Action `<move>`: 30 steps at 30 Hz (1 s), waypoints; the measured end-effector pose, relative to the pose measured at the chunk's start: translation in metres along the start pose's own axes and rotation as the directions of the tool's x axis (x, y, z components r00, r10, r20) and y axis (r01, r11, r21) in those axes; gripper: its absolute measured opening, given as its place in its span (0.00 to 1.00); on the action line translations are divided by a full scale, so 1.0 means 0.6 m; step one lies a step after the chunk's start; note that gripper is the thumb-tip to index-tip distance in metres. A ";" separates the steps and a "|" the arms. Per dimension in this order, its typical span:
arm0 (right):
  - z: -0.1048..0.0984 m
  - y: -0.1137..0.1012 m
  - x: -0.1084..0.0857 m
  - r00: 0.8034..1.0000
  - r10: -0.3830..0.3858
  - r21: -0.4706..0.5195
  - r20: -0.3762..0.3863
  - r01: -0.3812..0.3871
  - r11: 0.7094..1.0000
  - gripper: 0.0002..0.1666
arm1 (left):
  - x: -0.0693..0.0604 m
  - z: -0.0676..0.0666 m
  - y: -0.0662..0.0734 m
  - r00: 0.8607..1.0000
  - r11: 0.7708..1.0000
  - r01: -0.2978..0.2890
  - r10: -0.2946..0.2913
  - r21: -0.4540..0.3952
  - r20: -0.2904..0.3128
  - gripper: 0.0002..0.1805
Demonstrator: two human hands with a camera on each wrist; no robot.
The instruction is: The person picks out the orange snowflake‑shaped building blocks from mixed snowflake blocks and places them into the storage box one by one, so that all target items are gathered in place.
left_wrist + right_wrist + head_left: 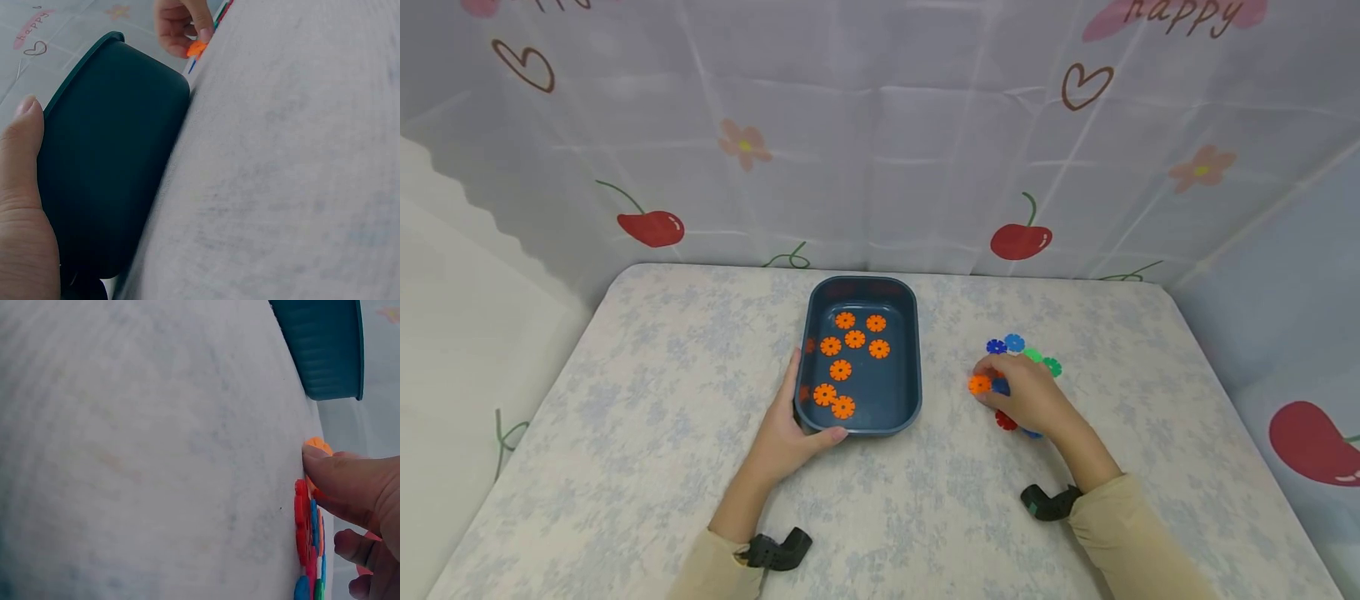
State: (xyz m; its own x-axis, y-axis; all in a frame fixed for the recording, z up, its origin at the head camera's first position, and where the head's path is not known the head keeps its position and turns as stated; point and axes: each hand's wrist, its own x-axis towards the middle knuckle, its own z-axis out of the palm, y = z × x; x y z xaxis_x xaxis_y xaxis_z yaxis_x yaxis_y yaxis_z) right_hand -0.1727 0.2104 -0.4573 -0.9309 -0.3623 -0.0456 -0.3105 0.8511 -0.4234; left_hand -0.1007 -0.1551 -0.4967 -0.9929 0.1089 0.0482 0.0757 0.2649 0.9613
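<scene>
A dark blue rectangular tray [891, 396] stands mid-table with several orange notched plastic discs [840, 370] inside, two of them overlapping. My left hand [782, 442] grips its near left corner, the thumb on the near edge and the fingers along the left wall. To the right of the tray, my right hand [1030, 396] pinches an orange interlocking disc [979, 384] between thumb and fingers, down by the tabletop. Around and under that hand lie discs in other colours: blue [996, 347], light blue [1015, 342], green [1052, 367] and red [1005, 421]. The hand hides part of this pile.
The table [662, 417] wears a pale patterned cover. Behind its far edge hangs a white curtain [865, 183] with cherries, hearts and flowers. Black devices [778, 550] are strapped to both wrists.
</scene>
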 end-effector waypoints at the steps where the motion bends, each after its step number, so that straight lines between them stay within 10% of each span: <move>1: 0.000 0.001 0.000 1.000 -0.006 0.007 -0.004 0.007 1.000 0.19 | 0.000 0.000 0.000 1.000 1.000 -0.002 0.002 -0.001 0.001 0.69; 17: -0.002 0.000 0.005 0.995 0.079 0.104 0.065 -0.085 0.991 0.26 | 0.001 0.000 -0.005 1.000 1.000 -0.016 0.016 -0.004 0.006 0.68; 30: -0.022 -0.083 0.058 0.980 -0.041 0.260 -0.196 0.092 0.961 0.24 | 0.001 0.001 -0.001 1.000 1.000 -0.019 0.019 -0.009 -0.008 0.69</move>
State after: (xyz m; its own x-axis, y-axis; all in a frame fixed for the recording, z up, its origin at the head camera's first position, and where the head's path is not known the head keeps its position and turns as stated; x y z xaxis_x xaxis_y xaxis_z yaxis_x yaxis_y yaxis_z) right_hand -0.1921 0.1604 -0.4260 -0.9371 -0.3154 0.1496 -0.3340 0.6860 -0.6464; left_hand -0.1015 -0.1547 -0.4976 -0.9920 0.1064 0.0684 0.0936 0.2541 0.9626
